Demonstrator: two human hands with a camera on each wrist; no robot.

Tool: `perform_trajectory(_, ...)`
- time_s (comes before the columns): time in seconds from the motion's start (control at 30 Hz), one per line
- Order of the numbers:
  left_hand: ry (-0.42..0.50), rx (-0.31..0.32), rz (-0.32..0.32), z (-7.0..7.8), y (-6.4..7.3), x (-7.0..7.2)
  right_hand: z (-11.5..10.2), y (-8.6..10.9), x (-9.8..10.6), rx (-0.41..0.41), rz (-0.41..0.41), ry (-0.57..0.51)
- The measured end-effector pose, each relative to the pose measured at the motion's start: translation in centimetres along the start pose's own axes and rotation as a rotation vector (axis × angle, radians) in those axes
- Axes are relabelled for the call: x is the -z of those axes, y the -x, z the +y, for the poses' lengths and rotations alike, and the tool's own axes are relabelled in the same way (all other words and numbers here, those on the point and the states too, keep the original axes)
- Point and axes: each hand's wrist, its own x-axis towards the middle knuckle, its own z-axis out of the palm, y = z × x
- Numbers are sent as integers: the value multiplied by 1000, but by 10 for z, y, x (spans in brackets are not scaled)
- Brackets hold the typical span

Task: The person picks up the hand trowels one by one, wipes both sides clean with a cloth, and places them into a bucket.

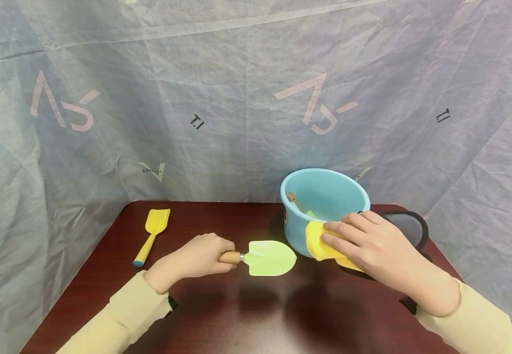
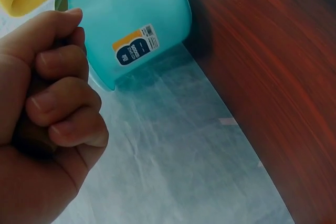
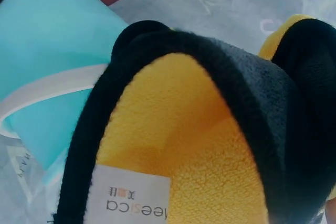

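Observation:
My left hand (image 1: 200, 255) grips a garden trowel (image 1: 271, 259) by its wooden handle, fingers curled round it in the left wrist view. The light green blade points right, over the table in front of the bucket. My right hand (image 1: 371, 246) holds a cleaning cloth (image 1: 318, 240), yellow on one face and grey on the other, with black edging. In the right wrist view the cloth (image 3: 184, 103) hangs in a fold, its white label showing. A light blue bucket (image 1: 297, 233) stands behind the cloth; a wooden handle (image 1: 294, 200) and something green show inside it.
A yellow toy shovel (image 1: 151, 233) with a blue handle end lies at the left of the dark red table (image 1: 220, 319). A grey printed fabric sheet (image 1: 247, 98) hangs behind and at both sides. The bucket's white carrying handle (image 3: 52, 85) hangs down its side.

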Motion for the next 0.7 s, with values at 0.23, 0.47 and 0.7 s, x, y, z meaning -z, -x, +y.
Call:
perform_trajectory(0.23,-17,-25,15,6,-13,-3,0,-10,-2,11,24,-10)
perform_trajectory(0.47,7,-39,-14,15,-20,-4,0,-15,-6,25,48,-8)
perform_trajectory(0.7,23,-48,-39,21,-25,-7,-4,-21,-4,39,54,-13)
